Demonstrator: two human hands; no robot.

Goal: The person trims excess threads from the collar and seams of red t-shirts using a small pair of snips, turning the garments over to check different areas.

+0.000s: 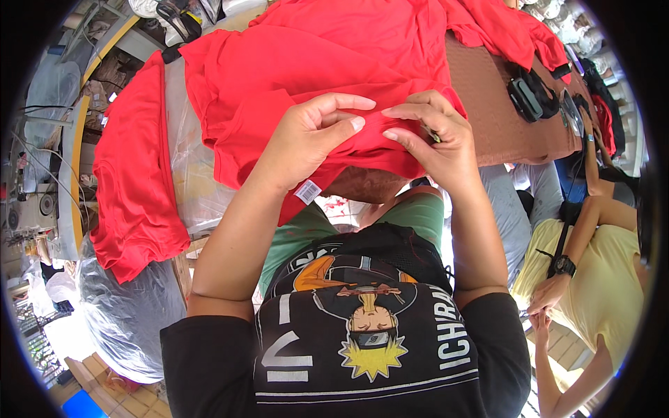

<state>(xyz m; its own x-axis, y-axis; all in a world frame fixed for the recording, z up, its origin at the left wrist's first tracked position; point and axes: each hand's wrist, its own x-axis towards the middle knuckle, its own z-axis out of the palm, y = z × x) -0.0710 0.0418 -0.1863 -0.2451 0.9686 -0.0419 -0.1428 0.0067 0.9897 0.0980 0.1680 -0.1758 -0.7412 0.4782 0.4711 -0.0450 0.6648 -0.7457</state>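
Observation:
A red garment [293, 63] lies spread over the table in front of me, with a white printed label [307, 191] at its near edge. Above its near part is my left hand [317, 132], thumb and forefinger curved toward each other with a gap between the tips. Facing it closely, my right hand [435, 132] has bent fingers, its thumb apart from the forefinger tip. A small dark metal thing [433, 136] sits within the right fingers; they hide most of it, so I cannot tell its kind. No thread shows clearly between the hands.
Another red garment [132, 181] hangs over the table's left side. Brown cloth [502, 104] covers the right part, bearing a dark grey device [526, 97]. A person in a yellow shirt [592, 279] is close on my right. A plastic-wrapped bundle [132, 320] stands lower left.

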